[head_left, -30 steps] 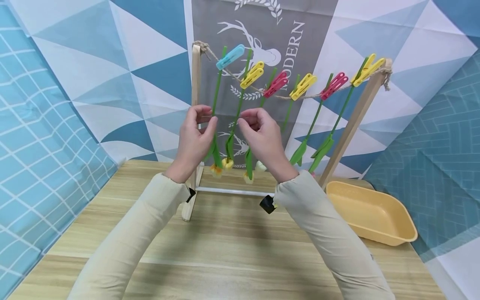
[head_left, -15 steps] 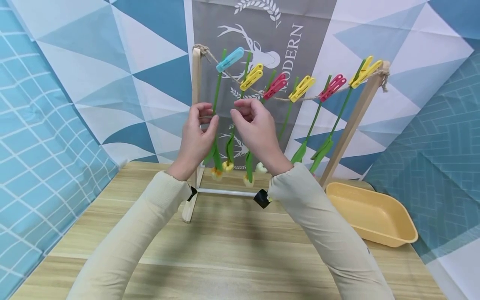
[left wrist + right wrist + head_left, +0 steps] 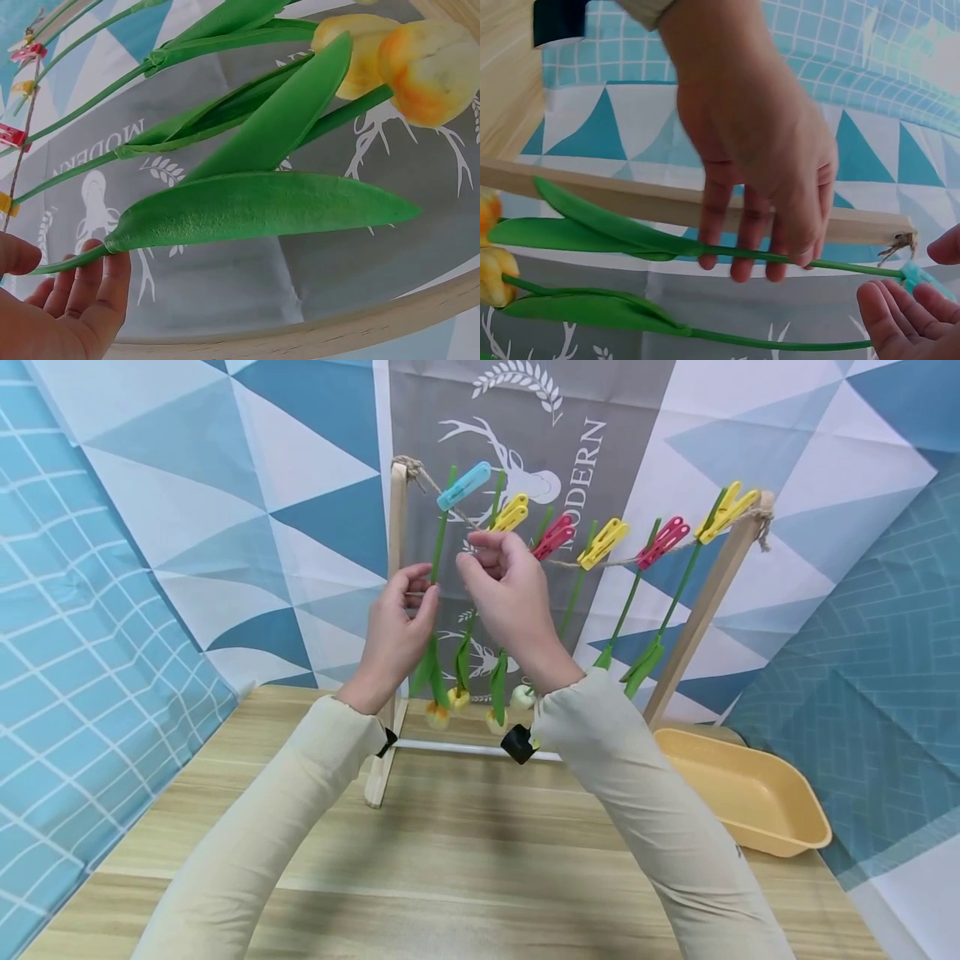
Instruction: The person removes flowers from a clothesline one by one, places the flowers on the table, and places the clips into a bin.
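Observation:
An artificial tulip hangs head down by its green stem [image 3: 442, 539] from a blue clothespin [image 3: 464, 486] on a twine line. My left hand [image 3: 396, 631] holds that stem below the clothespin, thumb on one side and fingers on the other. Its long leaves [image 3: 262, 208] and an orange-yellow bloom [image 3: 429, 73] show in the left wrist view. My right hand [image 3: 508, 597] is raised in front of the second tulip, just below a yellow clothespin [image 3: 512, 512]. Its thumb and fingers are apart with nothing between them. In the right wrist view, the blue clothespin [image 3: 922, 280] appears between these fingers, apart from them.
Several more tulips hang from red [image 3: 553, 537] and yellow clothespins [image 3: 603, 543] to the right. The twine runs between two wooden posts [image 3: 398, 522], joined low down by a white bar [image 3: 450, 747]. A yellow plastic basin [image 3: 750, 789] stands at the right of the wooden table [image 3: 450, 877].
My right hand has risen and shifted slightly left, from the second tulip's stem to just under its yellow clothespin. My left hand stays at the first stem.

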